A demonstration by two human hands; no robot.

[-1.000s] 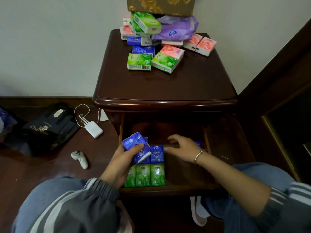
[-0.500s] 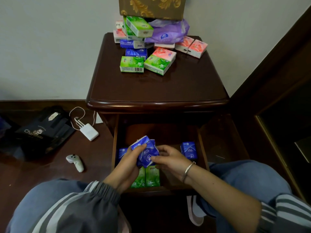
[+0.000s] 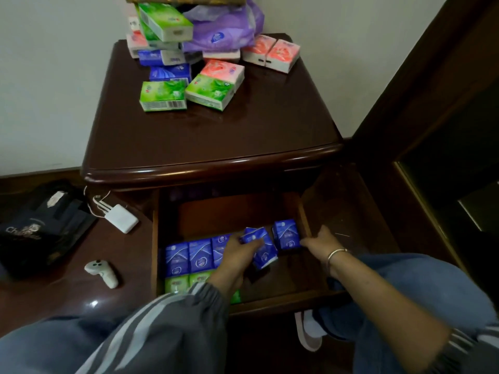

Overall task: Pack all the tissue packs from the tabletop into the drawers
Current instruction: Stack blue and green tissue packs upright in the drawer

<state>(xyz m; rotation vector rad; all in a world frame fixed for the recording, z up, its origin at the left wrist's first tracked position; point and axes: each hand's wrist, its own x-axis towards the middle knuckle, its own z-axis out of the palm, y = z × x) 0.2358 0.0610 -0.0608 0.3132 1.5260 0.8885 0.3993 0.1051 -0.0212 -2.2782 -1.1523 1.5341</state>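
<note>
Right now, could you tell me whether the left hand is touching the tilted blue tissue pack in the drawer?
Touching. The head view shows the left hand gripping the tilted blue pack, with its fingers curled over the pack's upper edge.

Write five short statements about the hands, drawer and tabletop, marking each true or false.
1. The left hand grips a blue pack over the drawer. True.
2. The tabletop holds no packs. False: a pile of packs lies at its back.
3. A green row lies at the drawer's front. True.
4. The right wrist is bare. False: it wears a bracelet.
5. The white controller lies in the drawer. False: it lies on the floor, left of it.
</note>
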